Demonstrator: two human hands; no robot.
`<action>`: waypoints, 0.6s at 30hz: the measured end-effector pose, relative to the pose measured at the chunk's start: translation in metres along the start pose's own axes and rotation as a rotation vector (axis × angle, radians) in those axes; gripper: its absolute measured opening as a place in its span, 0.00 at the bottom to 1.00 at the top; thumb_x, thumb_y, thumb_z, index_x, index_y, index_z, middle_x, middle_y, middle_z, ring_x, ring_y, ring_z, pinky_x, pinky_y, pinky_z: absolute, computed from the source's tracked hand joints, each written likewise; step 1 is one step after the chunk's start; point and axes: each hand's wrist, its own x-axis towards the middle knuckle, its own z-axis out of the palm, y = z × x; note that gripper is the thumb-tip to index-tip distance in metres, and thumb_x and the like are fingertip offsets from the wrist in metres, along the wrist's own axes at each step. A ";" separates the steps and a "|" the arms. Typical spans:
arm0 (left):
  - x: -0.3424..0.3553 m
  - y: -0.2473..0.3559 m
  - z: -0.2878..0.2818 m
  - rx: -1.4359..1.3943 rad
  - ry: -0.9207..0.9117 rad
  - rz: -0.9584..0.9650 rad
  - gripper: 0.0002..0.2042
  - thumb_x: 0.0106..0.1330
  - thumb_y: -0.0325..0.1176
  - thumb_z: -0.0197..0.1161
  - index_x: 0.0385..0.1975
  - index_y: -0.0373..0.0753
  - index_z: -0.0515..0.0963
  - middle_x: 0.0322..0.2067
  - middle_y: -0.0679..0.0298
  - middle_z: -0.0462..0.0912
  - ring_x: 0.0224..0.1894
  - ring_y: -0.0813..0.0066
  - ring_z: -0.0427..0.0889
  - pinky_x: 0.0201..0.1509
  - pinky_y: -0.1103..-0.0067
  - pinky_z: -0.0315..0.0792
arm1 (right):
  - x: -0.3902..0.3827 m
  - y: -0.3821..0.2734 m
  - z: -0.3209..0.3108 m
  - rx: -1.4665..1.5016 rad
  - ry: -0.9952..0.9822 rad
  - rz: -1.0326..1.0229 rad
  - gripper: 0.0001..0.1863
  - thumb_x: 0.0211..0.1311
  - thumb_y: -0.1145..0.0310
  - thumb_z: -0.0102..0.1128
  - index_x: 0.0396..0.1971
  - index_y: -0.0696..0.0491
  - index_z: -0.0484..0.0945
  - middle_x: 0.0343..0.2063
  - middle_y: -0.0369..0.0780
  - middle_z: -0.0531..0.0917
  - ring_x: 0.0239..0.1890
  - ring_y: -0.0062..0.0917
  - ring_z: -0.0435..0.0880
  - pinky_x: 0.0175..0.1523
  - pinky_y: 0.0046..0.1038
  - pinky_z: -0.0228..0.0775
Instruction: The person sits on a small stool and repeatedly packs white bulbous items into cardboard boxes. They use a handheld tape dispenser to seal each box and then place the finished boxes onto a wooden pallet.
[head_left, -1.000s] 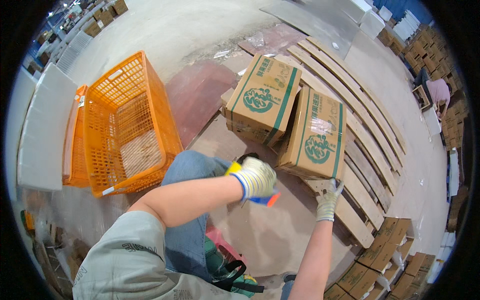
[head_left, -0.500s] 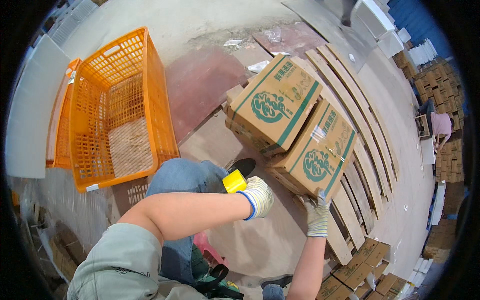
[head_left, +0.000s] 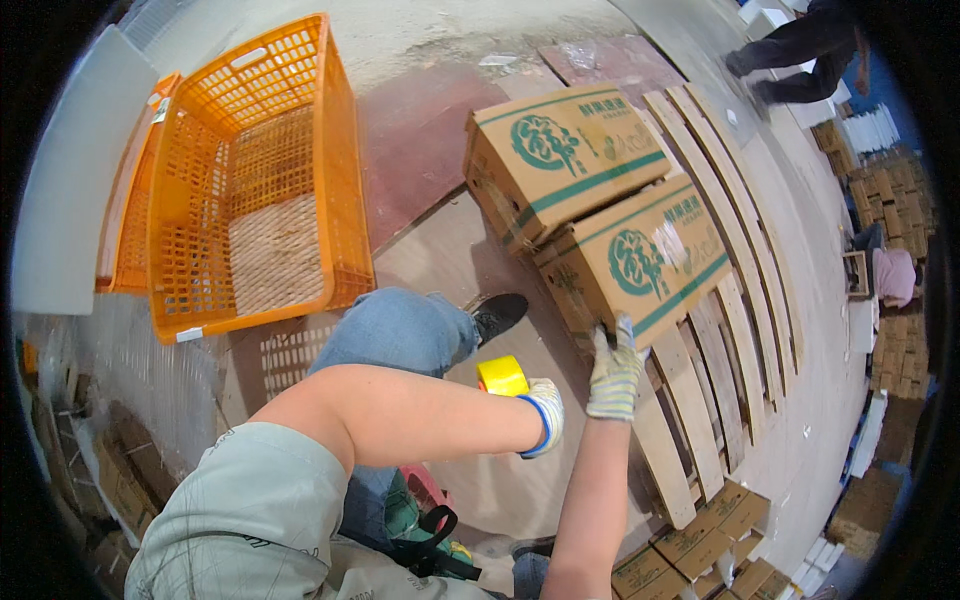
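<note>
My left hand (head_left: 546, 415), in a striped knit glove with a blue cuff, is closed around a roll of yellow packing tape (head_left: 502, 376). My right hand (head_left: 614, 375), gloved too, lies with fingers apart against the near lower corner of a cardboard box (head_left: 690, 225). That box has green printing and a green stripe, with a shiny patch on top. A second matching cardboard box (head_left: 575, 140) sits just beyond it, nearly touching. Both rest on a wooden pallet (head_left: 725, 345). The tape roll is held apart from the boxes.
An orange plastic crate (head_left: 345, 170) stands at the left, beside a white foam panel (head_left: 75, 190). More cartons (head_left: 700, 540) are at the lower right. A walking person (head_left: 810, 55) is at the upper right; another person (head_left: 890, 275) is at the far right.
Both boxes appear turned clockwise against the pallet. My right hand stays on the near box. The tape has shifted slightly right in view. A walking person shows more fully at the upper right.
</note>
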 end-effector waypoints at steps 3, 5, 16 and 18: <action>0.020 0.002 0.016 0.046 -0.080 -0.017 0.16 0.55 0.37 0.61 0.43 0.45 0.83 0.46 0.62 0.83 0.47 0.58 0.82 0.40 0.56 0.73 | 0.015 0.000 0.025 0.036 0.036 -0.028 0.43 0.52 0.82 0.67 0.63 0.47 0.51 0.53 0.39 0.69 0.52 0.26 0.69 0.47 0.35 0.74; 0.006 0.000 0.004 0.014 -0.112 0.017 0.15 0.57 0.39 0.60 0.43 0.45 0.83 0.46 0.62 0.83 0.47 0.58 0.82 0.40 0.55 0.72 | 0.030 -0.016 0.040 0.182 0.068 0.049 0.46 0.51 0.83 0.66 0.64 0.47 0.47 0.51 0.40 0.70 0.50 0.25 0.71 0.46 0.33 0.74; 0.029 0.075 0.019 0.169 -0.125 0.089 0.33 0.61 0.65 0.46 0.58 0.47 0.71 0.59 0.61 0.71 0.61 0.64 0.69 0.63 0.65 0.60 | 0.036 0.046 0.002 -0.217 -0.103 -0.238 0.33 0.55 0.47 0.59 0.54 0.55 0.68 0.52 0.51 0.75 0.51 0.38 0.77 0.54 0.36 0.70; 0.006 0.093 -0.017 0.164 -0.314 -0.158 0.34 0.57 0.67 0.50 0.49 0.41 0.76 0.45 0.54 0.82 0.49 0.59 0.81 0.53 0.67 0.71 | -0.007 0.015 -0.058 -0.404 -0.596 -0.064 0.32 0.58 0.42 0.54 0.55 0.51 0.71 0.55 0.48 0.75 0.55 0.38 0.76 0.56 0.38 0.69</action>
